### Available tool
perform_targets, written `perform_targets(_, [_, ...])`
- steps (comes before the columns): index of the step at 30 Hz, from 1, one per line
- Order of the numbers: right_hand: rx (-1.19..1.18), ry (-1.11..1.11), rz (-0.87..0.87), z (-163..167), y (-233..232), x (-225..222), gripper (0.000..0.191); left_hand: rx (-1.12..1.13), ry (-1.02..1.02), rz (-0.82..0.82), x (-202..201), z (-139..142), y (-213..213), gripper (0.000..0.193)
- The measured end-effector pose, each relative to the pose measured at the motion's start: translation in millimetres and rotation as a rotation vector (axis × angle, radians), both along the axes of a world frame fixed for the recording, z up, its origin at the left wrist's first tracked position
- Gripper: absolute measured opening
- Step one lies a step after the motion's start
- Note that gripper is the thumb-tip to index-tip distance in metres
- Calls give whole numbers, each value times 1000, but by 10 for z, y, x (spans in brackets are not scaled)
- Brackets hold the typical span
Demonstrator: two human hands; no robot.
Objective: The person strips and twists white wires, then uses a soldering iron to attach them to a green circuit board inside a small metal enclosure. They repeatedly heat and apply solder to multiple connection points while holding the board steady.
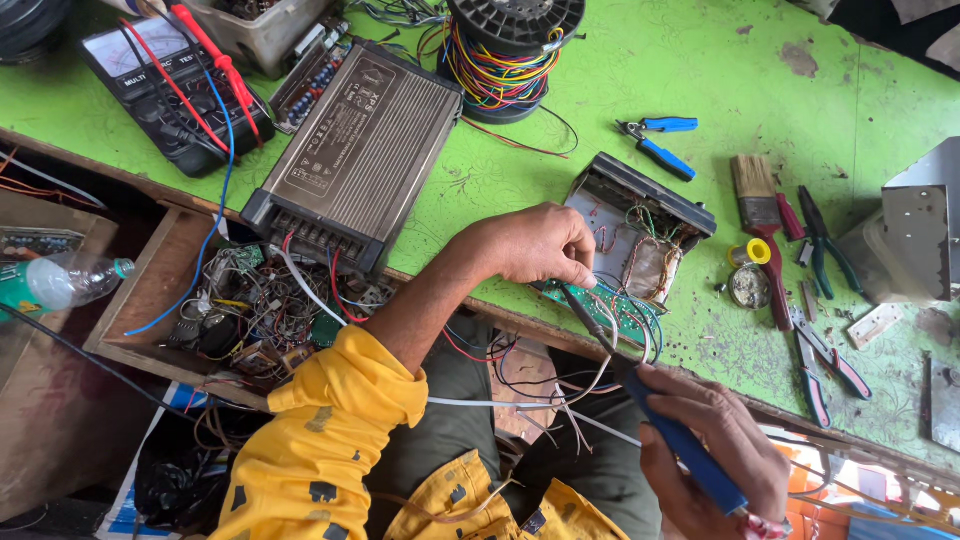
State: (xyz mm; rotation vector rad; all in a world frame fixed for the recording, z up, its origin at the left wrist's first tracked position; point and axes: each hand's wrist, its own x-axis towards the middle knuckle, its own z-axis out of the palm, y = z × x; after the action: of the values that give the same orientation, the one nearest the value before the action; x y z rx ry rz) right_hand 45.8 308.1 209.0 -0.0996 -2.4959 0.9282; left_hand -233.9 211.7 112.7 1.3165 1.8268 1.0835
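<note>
On the far left a clear plastic bottle with a green cap (pixel 55 282) lies on its side below the green painted surface (pixel 700 60). Above it sits one black analogue meter (pixel 170 85) with red and blue leads. An open wooden drawer (pixel 150 290) holds a tangle of wires and small parts. One long grey ribbed metal power supply case (pixel 355 150) lies slantwise on the surface, and one black spool of many-coloured wire (pixel 505 50) stands behind it.

The left hand (pixel 535 245), in a yellow sleeve, is curled, its fingertips pinched down on the green circuit board (pixel 600 305). The board lies at the surface's near edge, just beside an opened grey metal case (pixel 640 225) with a wound transformer inside; white, black and coloured wires trail from it over the edge.

The right hand (pixel 715 450) is closed around one blue-handled soldering iron (pixel 660 415), its dark tip touching the board.

Further right lie blue-handled pliers (pixel 655 140), one wooden paintbrush (pixel 760 215), and several more hand tools.
</note>
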Motion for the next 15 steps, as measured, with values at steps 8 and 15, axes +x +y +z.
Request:
perform_targets(8, [16, 26, 170, -87, 194, 107, 28, 64, 82, 48, 71, 138, -61, 23])
perform_targets(15, [101, 170, -341, -33, 1083, 557, 24, 122, 583, 387, 633, 569, -113, 15])
